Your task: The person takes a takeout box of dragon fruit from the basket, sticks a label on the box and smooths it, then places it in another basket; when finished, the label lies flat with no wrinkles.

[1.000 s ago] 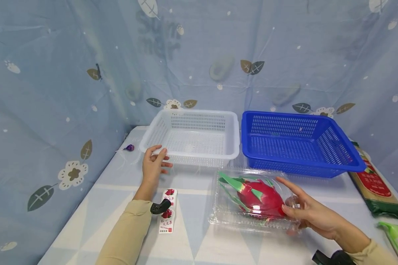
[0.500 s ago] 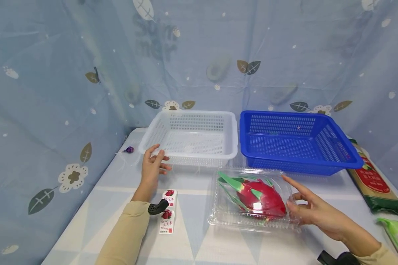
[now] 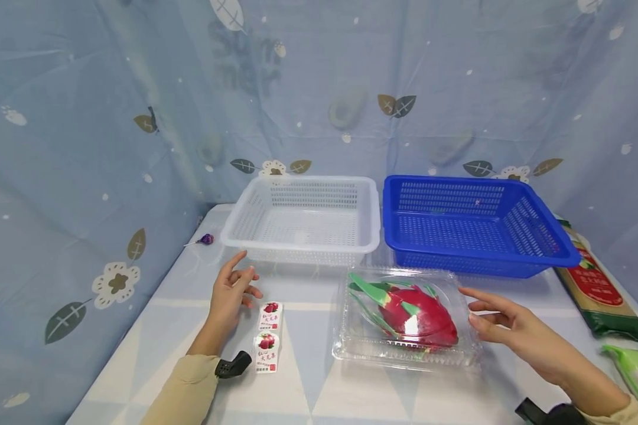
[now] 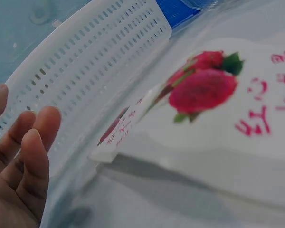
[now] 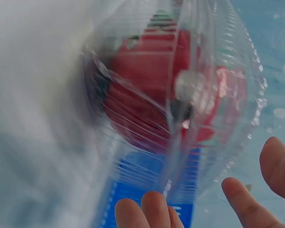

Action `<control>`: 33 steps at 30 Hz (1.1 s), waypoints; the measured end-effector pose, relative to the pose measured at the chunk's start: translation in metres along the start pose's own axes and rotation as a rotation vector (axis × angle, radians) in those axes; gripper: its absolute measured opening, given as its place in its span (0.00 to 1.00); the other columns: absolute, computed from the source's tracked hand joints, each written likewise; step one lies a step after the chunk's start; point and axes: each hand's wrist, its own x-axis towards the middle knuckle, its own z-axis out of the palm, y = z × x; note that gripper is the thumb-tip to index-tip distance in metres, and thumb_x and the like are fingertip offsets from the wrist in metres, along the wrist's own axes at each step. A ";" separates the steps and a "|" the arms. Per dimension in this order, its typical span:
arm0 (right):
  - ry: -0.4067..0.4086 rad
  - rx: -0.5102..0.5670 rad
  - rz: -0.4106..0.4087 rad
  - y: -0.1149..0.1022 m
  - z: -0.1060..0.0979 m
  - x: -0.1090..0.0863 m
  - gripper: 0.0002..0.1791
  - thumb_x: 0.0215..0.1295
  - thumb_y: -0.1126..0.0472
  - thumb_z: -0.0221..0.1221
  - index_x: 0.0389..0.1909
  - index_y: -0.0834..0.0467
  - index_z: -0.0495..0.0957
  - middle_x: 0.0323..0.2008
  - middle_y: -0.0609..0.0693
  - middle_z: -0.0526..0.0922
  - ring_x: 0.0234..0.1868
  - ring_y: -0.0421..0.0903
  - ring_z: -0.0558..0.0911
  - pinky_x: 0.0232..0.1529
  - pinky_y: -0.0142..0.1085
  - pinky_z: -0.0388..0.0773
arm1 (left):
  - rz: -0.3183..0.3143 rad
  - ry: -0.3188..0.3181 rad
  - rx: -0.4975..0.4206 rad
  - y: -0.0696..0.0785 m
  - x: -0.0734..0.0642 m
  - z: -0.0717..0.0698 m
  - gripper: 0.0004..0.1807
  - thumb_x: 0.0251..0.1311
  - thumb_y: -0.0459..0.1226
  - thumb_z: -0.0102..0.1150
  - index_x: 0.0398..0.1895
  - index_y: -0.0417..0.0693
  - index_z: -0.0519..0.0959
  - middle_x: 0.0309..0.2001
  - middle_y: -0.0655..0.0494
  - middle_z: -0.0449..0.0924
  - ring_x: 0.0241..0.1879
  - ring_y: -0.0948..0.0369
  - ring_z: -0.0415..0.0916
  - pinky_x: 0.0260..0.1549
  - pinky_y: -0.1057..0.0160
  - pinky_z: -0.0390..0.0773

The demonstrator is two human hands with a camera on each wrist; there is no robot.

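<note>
A dragon fruit (image 3: 422, 316) lies inside a clear plastic clamshell box (image 3: 345, 348) on the table, its lid down over the fruit. My right hand (image 3: 526, 336) is just off the box's right side, fingers loosely bent and holding nothing; the right wrist view shows the fingertips (image 5: 154, 209) apart from the plastic. Left of the box lies a strip of white labels (image 3: 267, 351) printed with red dragon fruit and writing. Near the labels, my left hand (image 3: 227, 301) hovers with relaxed fingers and nothing in them, in front of the white basket (image 3: 300, 251).
The blue basket (image 3: 478, 260) stands right of the white one, behind the box. A lollipop (image 3: 206, 239) lies at the table's left edge. On the right are a brown and green packet (image 3: 598, 289) and a light green packet (image 3: 635, 372). A blue patterned curtain (image 3: 319, 88) surrounds the table.
My right hand has let go of the box's right edge and moved slightly right. My left hand has come back from the white basket, down and left toward the labels.
</note>
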 end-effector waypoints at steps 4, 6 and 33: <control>0.084 -0.123 -0.048 -0.006 -0.004 -0.006 0.31 0.74 0.53 0.54 0.75 0.51 0.58 0.63 0.54 0.71 0.47 0.24 0.75 0.43 0.33 0.78 | -0.090 -0.081 0.155 -0.003 -0.012 -0.013 0.30 0.67 0.45 0.60 0.71 0.65 0.65 0.40 0.56 0.77 0.18 0.62 0.77 0.12 0.69 0.70; 0.106 -0.159 -0.072 -0.009 -0.005 -0.010 0.30 0.74 0.53 0.53 0.74 0.50 0.60 0.60 0.44 0.73 0.48 0.22 0.73 0.42 0.32 0.78 | -0.125 -0.128 0.260 -0.005 -0.017 -0.017 0.30 0.65 0.45 0.62 0.70 0.64 0.66 0.44 0.53 0.75 0.18 0.62 0.74 0.12 0.69 0.68; -0.114 0.026 -0.143 -0.028 0.031 -0.040 0.23 0.77 0.59 0.49 0.69 0.57 0.67 0.58 0.37 0.78 0.45 0.38 0.80 0.41 0.32 0.82 | 0.135 -0.296 1.017 -0.001 -0.063 -0.007 0.36 0.46 0.55 0.74 0.60 0.55 0.80 0.37 0.60 0.65 0.31 0.64 0.62 0.29 0.69 0.63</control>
